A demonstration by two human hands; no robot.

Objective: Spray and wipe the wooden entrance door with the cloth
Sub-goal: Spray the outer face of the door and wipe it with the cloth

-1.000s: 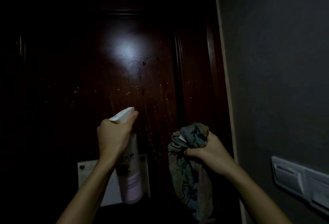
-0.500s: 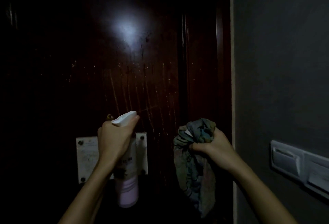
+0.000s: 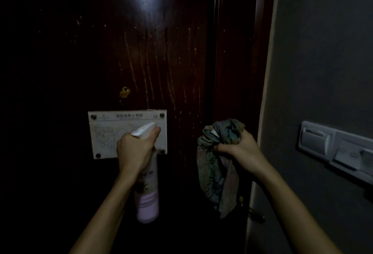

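The door (image 3: 141, 51) is dark wood. Wet streaks run down it above and to the right of the plaque (image 3: 105, 132) screwed to it. The left hand (image 3: 134, 150) grips the bottle (image 3: 148, 199) upright in front of the plaque's right half, one finger on the white spray head. The right hand (image 3: 240, 148) clenches the bunched cloth (image 3: 218, 173) right of the plaque, loose end hanging. A brass fitting (image 3: 125, 92) sits just above the plaque. A switch panel (image 3: 323, 142) is mounted well right of it.
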